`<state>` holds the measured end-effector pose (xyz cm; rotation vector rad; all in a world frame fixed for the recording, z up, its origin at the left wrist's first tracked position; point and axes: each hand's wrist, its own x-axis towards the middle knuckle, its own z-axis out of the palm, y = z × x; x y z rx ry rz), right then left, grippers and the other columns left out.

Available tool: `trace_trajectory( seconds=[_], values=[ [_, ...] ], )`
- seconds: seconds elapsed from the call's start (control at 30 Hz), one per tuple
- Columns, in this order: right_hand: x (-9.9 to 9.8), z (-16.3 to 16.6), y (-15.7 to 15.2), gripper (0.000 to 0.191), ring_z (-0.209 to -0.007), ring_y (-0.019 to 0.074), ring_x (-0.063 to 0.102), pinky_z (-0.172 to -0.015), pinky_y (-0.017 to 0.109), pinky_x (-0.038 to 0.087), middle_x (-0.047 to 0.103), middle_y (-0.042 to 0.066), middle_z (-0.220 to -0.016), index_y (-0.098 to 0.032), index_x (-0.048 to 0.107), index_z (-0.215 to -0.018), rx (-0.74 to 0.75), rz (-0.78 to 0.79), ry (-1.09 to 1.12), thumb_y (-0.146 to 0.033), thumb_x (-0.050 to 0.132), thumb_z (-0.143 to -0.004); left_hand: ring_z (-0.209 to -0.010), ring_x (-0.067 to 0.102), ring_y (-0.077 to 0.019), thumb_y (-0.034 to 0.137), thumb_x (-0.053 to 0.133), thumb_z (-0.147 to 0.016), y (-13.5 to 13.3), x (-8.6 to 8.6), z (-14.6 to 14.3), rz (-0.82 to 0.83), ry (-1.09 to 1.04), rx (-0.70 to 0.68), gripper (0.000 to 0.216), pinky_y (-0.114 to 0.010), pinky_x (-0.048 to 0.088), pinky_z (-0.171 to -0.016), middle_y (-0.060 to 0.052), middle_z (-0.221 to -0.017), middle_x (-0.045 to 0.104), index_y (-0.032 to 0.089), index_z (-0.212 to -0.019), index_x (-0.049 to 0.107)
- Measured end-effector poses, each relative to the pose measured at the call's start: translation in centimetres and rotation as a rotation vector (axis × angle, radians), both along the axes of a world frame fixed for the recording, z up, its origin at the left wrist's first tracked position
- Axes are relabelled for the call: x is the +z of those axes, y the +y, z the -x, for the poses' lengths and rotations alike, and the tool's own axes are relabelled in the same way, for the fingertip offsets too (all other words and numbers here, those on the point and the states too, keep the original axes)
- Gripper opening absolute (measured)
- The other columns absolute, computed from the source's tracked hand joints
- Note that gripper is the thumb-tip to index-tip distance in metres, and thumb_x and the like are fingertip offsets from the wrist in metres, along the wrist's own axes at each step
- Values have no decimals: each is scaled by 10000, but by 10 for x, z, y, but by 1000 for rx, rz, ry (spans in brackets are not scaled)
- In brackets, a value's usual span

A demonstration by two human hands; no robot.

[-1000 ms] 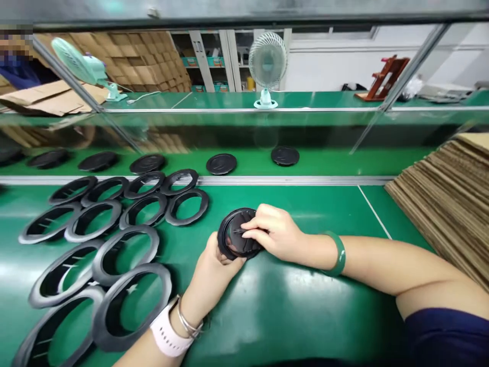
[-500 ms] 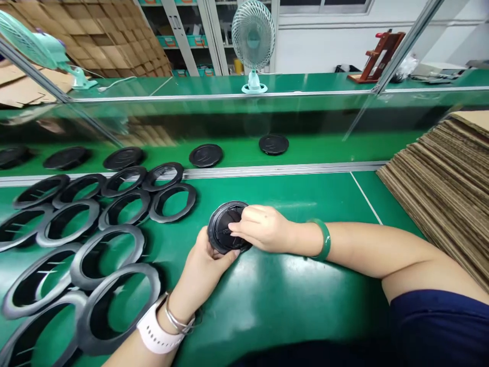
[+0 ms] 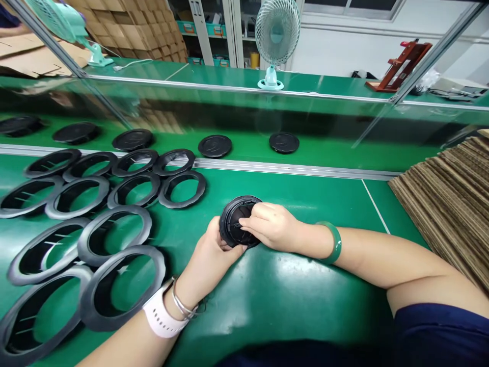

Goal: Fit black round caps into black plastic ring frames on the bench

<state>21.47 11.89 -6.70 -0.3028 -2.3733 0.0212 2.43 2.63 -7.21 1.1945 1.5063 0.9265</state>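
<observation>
A round black plastic disc (image 3: 235, 220) stands tilted on the green table (image 3: 290, 300), held between both hands. My left hand (image 3: 210, 260) grips its lower left edge from below, fingers curled round the rim. My right hand (image 3: 273, 227) covers its right side, fingers pinched on the disc's face. A white watch and thin bangles sit on my left wrist, a green bangle on the right. Several black rings (image 3: 122, 229) lie in overlapping rows on the table to the left.
Several black discs (image 3: 214, 146) lie in a line on the green conveyor belt (image 3: 336, 153) beyond a metal rail. A stack of flat cardboard (image 3: 451, 204) fills the right side. Small fans (image 3: 275, 35) stand on the far shelf behind a glass panel.
Both hands stay on the disc, turning it slightly. The camera has shifted, so the scene sits a little lower and further right than before.
</observation>
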Motion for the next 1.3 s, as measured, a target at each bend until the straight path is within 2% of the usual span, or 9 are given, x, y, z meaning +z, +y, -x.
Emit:
trace_trajectory(
  seconds=[0.13, 0.37, 0.57, 0.67, 0.8, 0.97, 1.1, 1.2, 1.3],
  values=[
    [1, 0, -1, 343, -695, 191, 442, -617, 310, 419, 494, 57, -778, -108, 690, -956, -1, 89, -9, -238, 411, -1108, -923, 693, -273, 391, 832, -715, -3, 2, 0, 12, -14, 2, 631, -361, 577, -753, -52, -1046, 698, 199, -1207, 486],
    [5, -2, -1, 384, -720, 209, 465, -648, 317, 427, 518, 76, -797, -100, 689, -935, 18, 109, -31, -229, 371, -1107, -918, 695, -252, 390, 860, -705, -3, 5, -2, 9, -82, 12, 640, -340, 578, -765, -44, -1033, 710, 196, -1191, 492],
    [5, -3, -4, 264, -746, 214, 486, -676, 318, 461, 526, 80, -834, -122, 664, -935, -24, 112, -152, -196, 450, -1071, -912, 704, -256, 390, 866, -699, -2, 6, -3, 22, -88, 14, 646, -346, 580, -767, -53, -1016, 717, 185, -1181, 487],
    [6, -2, -10, 176, -740, 215, 481, -678, 319, 486, 514, 77, -833, -92, 649, -1081, -88, 83, -170, -128, 484, -1032, -924, 703, -265, 387, 859, -709, -3, 6, -3, 17, -74, 3, 625, -349, 582, -758, -53, -1019, 711, 191, -1170, 488],
    [10, 1, -17, 302, -793, 240, 513, -717, 349, 528, 528, 109, -855, -5, 583, -1252, -155, -2, -232, -54, 473, -975, -928, 704, -272, 371, 849, -724, -4, 4, -3, 10, -71, -14, 606, -355, 588, -757, -51, -1019, 709, 204, -1181, 489],
    [12, 7, -15, 230, -831, 253, 549, -728, 378, 547, 566, 146, -904, -29, 643, -1138, -184, -5, -393, -97, 463, -1013, -943, 703, -271, 365, 845, -734, -5, 0, -2, 0, -48, -18, 614, -365, 591, -785, -49, -1045, 713, 221, -1207, 481],
    [13, 2, -12, 214, -859, 259, 544, -739, 394, 528, 587, 135, -941, -43, 655, -1154, -147, 40, -269, -133, 504, -1031, -942, 703, -250, 350, 872, -685, -2, 2, -4, 9, -102, 7, 648, -356, 594, -827, -37, -1015, 710, 206, -1176, 474],
    [13, -7, -7, 331, -996, 285, 526, -852, 450, 511, 580, 150, -1113, -84, 572, -1336, -132, 146, 3, -226, 560, -1037, -973, 702, -238, 329, 879, -653, 1, 4, -5, 3, -180, 66, 671, -355, 588, -883, -47, -1046, 705, 194, -1162, 462],
    [10, -9, 0, 475, -1124, 287, 507, -987, 482, 468, 545, 160, -1232, -108, 469, -1449, -229, 514, 125, -241, 614, -1018, -1028, 693, -257, 344, 882, -644, 2, 3, -4, 10, -220, 66, 704, -382, 583, -919, -79, -1117, 697, 195, -1178, 448]
  ],
)
